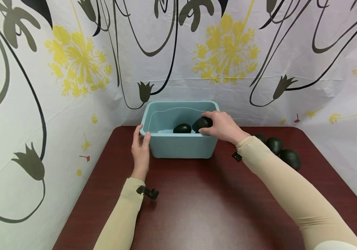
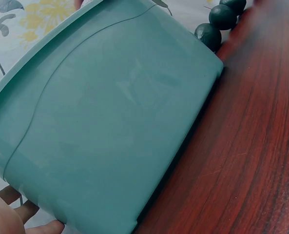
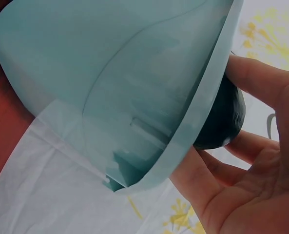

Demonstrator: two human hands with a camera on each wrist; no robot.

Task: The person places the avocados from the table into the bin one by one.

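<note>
A light blue plastic bin (image 1: 181,146) stands near the table's far edge. My left hand (image 1: 140,152) grips its left front corner, thumb on the front side and fingers along the left; the left wrist view catches some of those fingers (image 2: 27,212) against the wall. Over the right part of the bin, my right hand (image 1: 223,126) holds a dark avocado (image 1: 202,124) between thumb and fingers. In the right wrist view that avocado (image 3: 224,117) shows just past the rim, partly hidden by it. Another avocado (image 1: 182,128) lies inside the bin, left of the held one.
Three more dark avocados (image 1: 290,159) rest on the reddish-brown table (image 1: 184,208), right of the bin and partly behind my right forearm. A white cloth (image 1: 172,69) with yellow and grey flower patterns hangs behind and at both sides. Each wrist wears a small black camera (image 1: 147,192).
</note>
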